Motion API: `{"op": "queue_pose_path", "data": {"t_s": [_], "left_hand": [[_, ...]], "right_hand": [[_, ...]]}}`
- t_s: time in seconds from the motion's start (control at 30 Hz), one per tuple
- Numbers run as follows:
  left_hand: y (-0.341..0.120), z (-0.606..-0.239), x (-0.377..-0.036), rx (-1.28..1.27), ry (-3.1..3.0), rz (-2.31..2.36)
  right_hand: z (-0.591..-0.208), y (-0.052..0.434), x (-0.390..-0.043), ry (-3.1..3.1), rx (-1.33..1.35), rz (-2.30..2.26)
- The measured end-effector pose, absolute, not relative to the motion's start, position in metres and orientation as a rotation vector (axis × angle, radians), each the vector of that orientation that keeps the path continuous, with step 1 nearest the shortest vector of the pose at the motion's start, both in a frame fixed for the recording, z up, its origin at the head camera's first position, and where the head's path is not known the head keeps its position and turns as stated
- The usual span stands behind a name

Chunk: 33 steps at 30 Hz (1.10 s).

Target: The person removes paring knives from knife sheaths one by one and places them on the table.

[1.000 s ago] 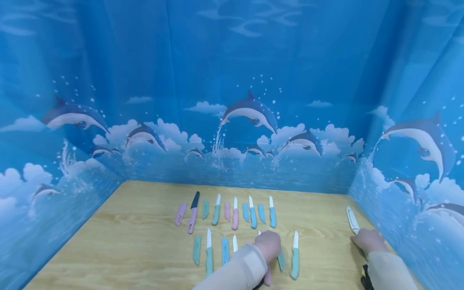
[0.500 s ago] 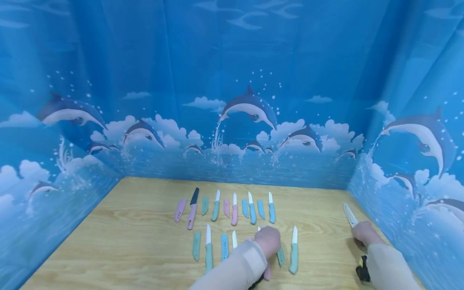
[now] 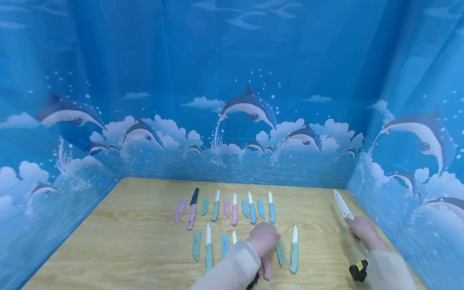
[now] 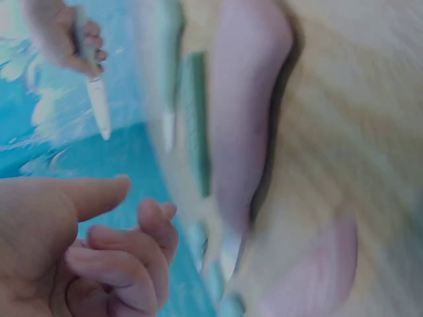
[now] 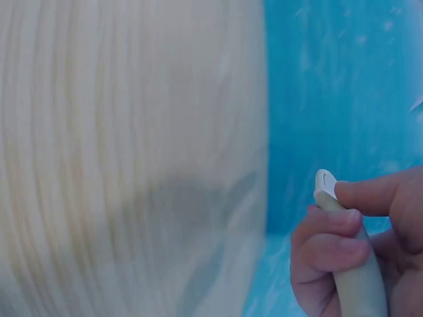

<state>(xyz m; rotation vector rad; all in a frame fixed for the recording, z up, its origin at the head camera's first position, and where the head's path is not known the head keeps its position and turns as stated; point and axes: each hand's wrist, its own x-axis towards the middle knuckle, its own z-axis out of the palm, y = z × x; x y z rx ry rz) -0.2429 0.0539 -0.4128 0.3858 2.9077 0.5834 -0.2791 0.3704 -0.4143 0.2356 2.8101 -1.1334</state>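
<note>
My right hand (image 3: 363, 230) grips a knife with a pale handle (image 5: 360, 284) at the table's right side. Its white, outlined blade part (image 3: 342, 204) points away and left; whether a cover is on it, I cannot tell. Over the front row, my left hand (image 3: 264, 238) hovers with its fingers loosely curled and nothing held. Below it lie a pink-handled knife (image 4: 248, 99) and a pink sheath (image 4: 324, 264), both partly hidden in the head view. Just right of the hand are a green sheath (image 3: 280, 254) and a green-handled knife (image 3: 294, 255).
Behind, a row of knives and sheaths includes a black-bladed knife (image 3: 192, 209) and a blue-handled knife (image 3: 272, 211). Front left lie a green sheath (image 3: 196, 245), another green-handled knife (image 3: 209, 253) and a blue sheath (image 3: 224, 245). Dolphin-printed curtains (image 3: 232, 169) border the wooden table (image 3: 108, 241).
My right hand has lifted the knife and moved it left and away from me. The left hand has shifted slightly left, showing more of the pink handle.
</note>
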Motion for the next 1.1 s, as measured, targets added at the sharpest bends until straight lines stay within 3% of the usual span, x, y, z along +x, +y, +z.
{"op": "queue_pose_path", "data": {"t_s": [0.17, 0.63, 1.1], "left_hand": [[0.029, -0.403, -0.24, 0.319, 2.889, 0.806], [-0.04, -0.391, -0.214, 0.527, 2.888, 1.104], [-0.048, -0.385, -0.196, 0.741, 3.097, 0.764]], "right_hand": [[-0.403, 0.34, -0.269, 2.836, 0.168, -1.125], [-0.391, 0.238, -0.23, 2.853, -0.31, -1.108], [-0.385, 0.184, -0.207, 2.822, -0.724, -0.945]]}}
